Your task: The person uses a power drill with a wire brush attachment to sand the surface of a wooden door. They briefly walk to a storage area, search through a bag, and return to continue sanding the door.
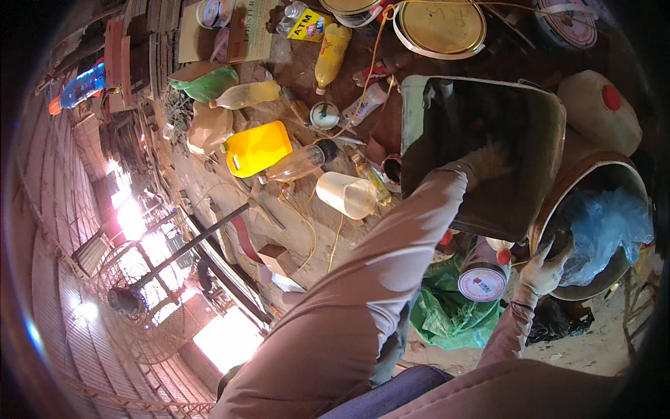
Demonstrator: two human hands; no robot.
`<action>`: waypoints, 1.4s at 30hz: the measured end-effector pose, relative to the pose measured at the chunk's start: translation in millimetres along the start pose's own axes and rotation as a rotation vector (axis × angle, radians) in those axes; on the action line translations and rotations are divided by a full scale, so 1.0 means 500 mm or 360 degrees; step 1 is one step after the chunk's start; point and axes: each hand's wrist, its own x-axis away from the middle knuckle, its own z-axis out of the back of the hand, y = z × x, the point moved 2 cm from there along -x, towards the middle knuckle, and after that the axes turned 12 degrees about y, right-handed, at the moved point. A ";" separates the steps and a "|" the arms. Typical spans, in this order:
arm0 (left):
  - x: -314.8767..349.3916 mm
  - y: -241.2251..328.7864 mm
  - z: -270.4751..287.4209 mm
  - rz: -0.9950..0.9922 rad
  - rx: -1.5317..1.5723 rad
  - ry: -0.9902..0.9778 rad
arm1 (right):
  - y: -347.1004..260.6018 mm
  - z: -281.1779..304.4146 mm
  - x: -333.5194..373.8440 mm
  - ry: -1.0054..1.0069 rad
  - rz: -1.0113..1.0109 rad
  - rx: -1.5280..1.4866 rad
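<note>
My left arm reaches across the middle into a dark, square-mouthed container with a dirty pale inner wall. Inside it, my left hand is in deep shadow, and its fingers cannot be made out. Lower right, my right hand grips the near rim of a round bucket, fingers over the edge. A crumpled blue plastic bag lies in that bucket, beside my fingers. Just left of my right hand is a paint tin with a pale round label.
A white jerrycan with a red cap stands behind the bucket. Under the paint tin lies a green sack. Leftward are a yellow jerrycan, a white plastic cup, several bottles and a thin cord. A gold-lidded bucket stands at the back.
</note>
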 end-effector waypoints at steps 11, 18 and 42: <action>0.007 -0.093 -0.021 0.0543 0.0544 -0.0232 | -0.046 -0.022 0.018 0.0182 0.0245 -0.0376; -0.034 -0.213 0.167 0.0797 0.0318 0.0092 | -0.020 0.000 0.006 0.0253 0.0153 -0.0001; 0.073 -0.087 0.075 -0.0347 -0.0822 -0.0902 | -0.020 0.002 0.007 0.0116 0.0107 -0.0165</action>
